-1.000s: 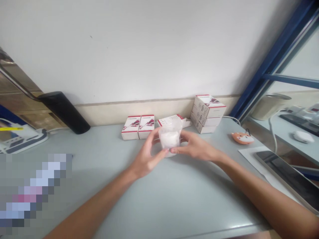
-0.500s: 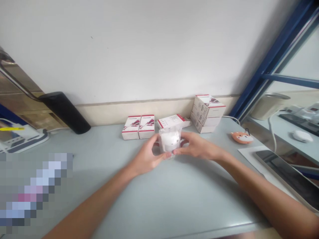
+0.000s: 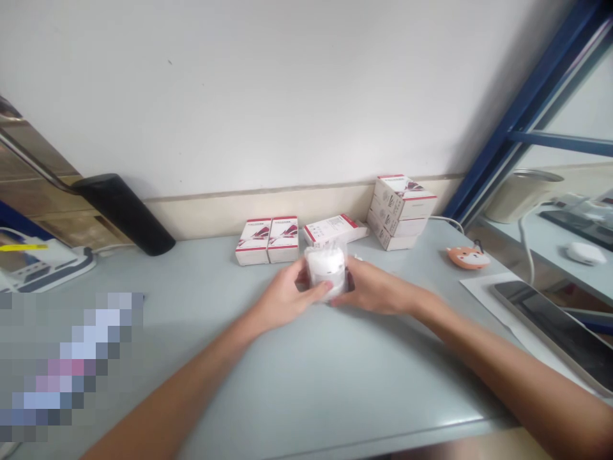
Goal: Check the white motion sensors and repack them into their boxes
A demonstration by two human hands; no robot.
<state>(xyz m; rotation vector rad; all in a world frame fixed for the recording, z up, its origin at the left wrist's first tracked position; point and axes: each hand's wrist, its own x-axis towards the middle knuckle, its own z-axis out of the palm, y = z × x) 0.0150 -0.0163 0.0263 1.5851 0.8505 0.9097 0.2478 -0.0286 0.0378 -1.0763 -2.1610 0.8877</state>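
Between my two hands is a small white rounded device in a clear plastic bag (image 3: 326,262); its exact kind does not show. My left hand (image 3: 287,291) grips it from the left, with the thumb across its front. On the other side my right hand (image 3: 373,284) is closed on the bag's right edge, its thumb low near the bottom corner. Just behind the bag lies a white and red box (image 3: 332,229) with an end flap standing out on the right. Two similar boxes (image 3: 268,239) lie side by side to the left of it.
A stack of white and red boxes (image 3: 401,214) stands against the wall at the right. Farther right are an orange animal-faced pouch (image 3: 468,257) and a dark-screened phone or tablet (image 3: 550,329). A black cylinder (image 3: 124,214) leans at the left beside a power strip (image 3: 52,268).
My left thumb has moved up onto the front of the bagged device. The right hand has shifted slightly around its edge. Both hands still hold it in about the same place.
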